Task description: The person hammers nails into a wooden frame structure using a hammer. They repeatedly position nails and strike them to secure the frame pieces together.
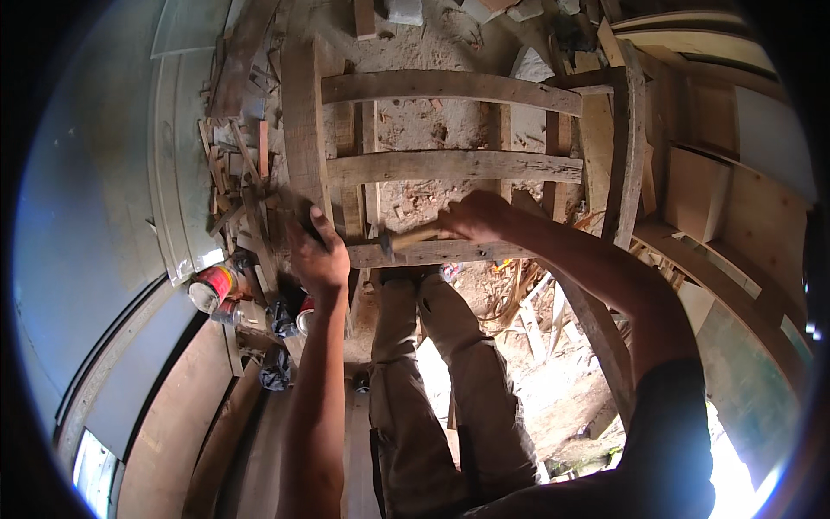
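Observation:
In my right hand [475, 216] is a hammer [419, 234], its wooden handle pointing left and its dark head over the nearest crossbar [450, 252] of a rough wooden frame. I cannot tell whether the head touches the wood. My left hand [318, 255] is at the near end of the frame's left plank [303, 130], thumb on one side and blurred fingers on the other, closed about it. Two more crossbars, a middle one [458, 166] and a far one [450, 85], run to the right from that plank.
Wood scraps [229, 173] and a red-labelled can [212, 287] lie at the left, near a black plastic bag [275, 368]. Large pale panels [104, 173] stand along the left. Boards [718, 190] lean at the right. Shavings [519, 294] litter the ground beside my legs [450, 389].

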Demonstrator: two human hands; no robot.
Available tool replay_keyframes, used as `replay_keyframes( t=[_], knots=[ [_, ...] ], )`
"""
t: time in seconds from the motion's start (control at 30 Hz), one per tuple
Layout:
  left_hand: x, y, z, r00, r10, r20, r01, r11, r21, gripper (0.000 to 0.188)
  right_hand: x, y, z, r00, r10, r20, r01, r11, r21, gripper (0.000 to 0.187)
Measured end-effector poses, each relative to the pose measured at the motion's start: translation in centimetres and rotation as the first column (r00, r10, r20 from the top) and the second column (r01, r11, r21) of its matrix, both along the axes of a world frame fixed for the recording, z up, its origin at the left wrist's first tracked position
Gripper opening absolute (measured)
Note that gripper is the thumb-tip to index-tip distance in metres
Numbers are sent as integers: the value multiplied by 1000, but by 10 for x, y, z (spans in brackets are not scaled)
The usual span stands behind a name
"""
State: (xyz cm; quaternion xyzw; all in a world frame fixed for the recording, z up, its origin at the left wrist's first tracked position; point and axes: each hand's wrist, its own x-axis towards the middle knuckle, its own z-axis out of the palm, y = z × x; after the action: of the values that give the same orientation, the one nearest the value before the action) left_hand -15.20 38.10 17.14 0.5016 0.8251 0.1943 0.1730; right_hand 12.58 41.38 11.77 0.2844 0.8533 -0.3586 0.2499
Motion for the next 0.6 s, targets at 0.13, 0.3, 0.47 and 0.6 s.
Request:
replay_keyframes(
  t=[0.13,0.3,0.47,0.6],
  knots=[
    [-2,-5,-13,994,-3,-106,11,997,79,63,2,6,-9,993,53,-109,-41,994,104,24],
    [0,-2,-1,1000,29,6,-29,1000,12,58,-9,17,11,998,-66,0,66,997,45,20],
    [-1,-2,-3,998,33,-51,-31,999,38,57,-14,28,8,971,233,-46,-235,972,-33,14],
    [-3,-5,-12,996,24,-87,-16,996,84,58,-14,20,-2,984,-121,128,117,992,42,10]
  ],
)
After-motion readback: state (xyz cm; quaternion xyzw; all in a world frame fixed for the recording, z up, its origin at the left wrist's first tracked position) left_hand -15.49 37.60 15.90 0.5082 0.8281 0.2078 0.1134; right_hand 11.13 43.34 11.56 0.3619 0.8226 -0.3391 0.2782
